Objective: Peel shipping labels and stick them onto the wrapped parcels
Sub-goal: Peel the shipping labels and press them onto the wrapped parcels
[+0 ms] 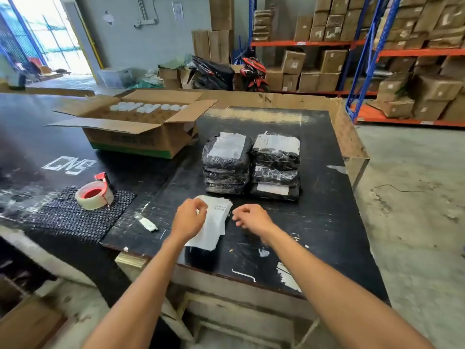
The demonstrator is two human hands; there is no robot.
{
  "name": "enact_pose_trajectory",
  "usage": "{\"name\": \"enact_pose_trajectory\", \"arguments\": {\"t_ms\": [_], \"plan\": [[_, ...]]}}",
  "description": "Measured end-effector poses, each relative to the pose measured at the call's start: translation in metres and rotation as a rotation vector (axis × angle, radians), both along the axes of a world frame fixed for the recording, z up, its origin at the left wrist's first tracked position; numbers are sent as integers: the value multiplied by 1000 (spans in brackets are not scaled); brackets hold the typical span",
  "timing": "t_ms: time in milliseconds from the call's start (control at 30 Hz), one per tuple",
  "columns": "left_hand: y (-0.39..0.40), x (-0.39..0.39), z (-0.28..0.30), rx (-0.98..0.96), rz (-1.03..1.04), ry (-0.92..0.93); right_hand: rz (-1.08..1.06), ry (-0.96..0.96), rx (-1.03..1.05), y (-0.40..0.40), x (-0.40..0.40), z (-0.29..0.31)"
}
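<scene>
Two stacks of black wrapped parcels stand side by side on the black table [324,197]: the left stack [226,163] and the right stack [275,167], each with a white label on its top parcel. In front of them my left hand [187,219] grips a fanned sheaf of white shipping labels [214,222] at its upper left corner. My right hand [251,217] hovers just right of the labels with loosely curled fingers, holding nothing that I can make out.
A tape roll in a red dispenser [94,193] lies on a bubble-wrap mat to the left. An open cardboard box [136,122] with white lids inside stands behind it. Label scraps [148,224] litter the table. Shelving with cartons fills the right background.
</scene>
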State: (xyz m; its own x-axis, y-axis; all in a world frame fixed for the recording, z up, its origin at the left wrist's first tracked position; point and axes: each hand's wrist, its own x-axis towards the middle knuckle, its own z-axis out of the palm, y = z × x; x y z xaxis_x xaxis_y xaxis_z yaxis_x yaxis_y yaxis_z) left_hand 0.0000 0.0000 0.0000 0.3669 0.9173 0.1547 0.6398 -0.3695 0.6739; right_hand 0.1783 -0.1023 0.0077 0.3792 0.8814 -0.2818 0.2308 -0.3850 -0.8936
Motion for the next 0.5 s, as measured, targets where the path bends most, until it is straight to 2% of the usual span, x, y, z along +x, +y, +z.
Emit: {"name": "enact_pose_trajectory", "arguments": {"t_ms": [100,233,367,500], "plan": [[20,-11,-18,70,-61,230,-56,36,-47,25,-20,-16],[27,-12,-35,78,-207,385,-209,-43,-94,51,-39,-28],[29,-14,-50,48,-241,340,-311,-142,-155,66,-48,-33],[28,-17,-58,62,-230,282,-412,-105,-141,71,-48,-42]]}}
